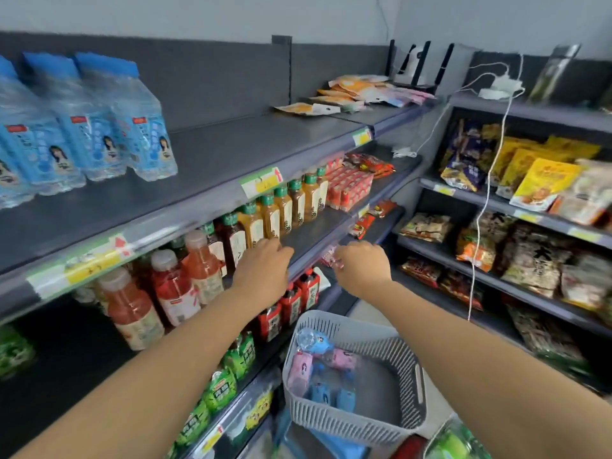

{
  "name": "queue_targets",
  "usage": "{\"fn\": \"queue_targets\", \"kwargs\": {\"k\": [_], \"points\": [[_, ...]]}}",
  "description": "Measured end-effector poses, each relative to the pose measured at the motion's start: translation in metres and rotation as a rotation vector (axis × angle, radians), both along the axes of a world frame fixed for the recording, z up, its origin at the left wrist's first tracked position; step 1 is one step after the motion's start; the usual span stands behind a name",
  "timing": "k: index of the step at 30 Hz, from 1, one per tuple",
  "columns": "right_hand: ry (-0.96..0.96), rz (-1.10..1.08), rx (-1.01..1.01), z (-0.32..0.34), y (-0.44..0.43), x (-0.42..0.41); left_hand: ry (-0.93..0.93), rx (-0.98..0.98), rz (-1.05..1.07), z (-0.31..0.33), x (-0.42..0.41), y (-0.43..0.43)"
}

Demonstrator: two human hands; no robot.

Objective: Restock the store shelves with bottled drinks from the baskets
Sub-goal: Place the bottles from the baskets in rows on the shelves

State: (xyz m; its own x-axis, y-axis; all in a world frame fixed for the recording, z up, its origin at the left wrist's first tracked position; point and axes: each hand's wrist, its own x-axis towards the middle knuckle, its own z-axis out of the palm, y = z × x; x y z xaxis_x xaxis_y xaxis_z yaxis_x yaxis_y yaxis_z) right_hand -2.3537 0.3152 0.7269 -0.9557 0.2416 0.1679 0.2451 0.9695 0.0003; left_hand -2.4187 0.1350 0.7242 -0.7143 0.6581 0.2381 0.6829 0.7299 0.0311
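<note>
Head view looks down a grey metal store shelving run (231, 150) on the left. On its top shelf stand clear water bottles with blue caps and blue labels (99, 120); three show fully, with more cut off at the left edge, and the rest of that shelf is bare up to some flat orange snack packets (347, 94). One shelf lower, a row of about eight brown tea bottles with green caps (281, 207) runs back to red cartons (351, 190); three or four orange-red juice bottles with pale caps (172, 286) stand nearer. A bare strip of shelf lies in front of the tea row.

The left hand (261, 270) rests at that shelf's front edge beside the tea bottles, fingers curled loosely, holding nothing visible. The right hand (361, 266) is at the same edge, fingers pinched on a small clear pinkish thing (331, 258) too blurred to name.

Below, one grey slotted plastic basket (407, 366) holds roughly six small bottles with blue and pink labels (318, 369); its right half is open.
</note>
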Motion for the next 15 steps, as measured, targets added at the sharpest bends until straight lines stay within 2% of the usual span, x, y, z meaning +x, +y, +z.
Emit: {"fn": "queue_targets", "kwargs": {"k": [15], "points": [[-0.422,-0.078,-0.241,-0.212,0.105,0.000,-0.327,-0.330,0.009,-0.217,-0.005,0.114]]}}
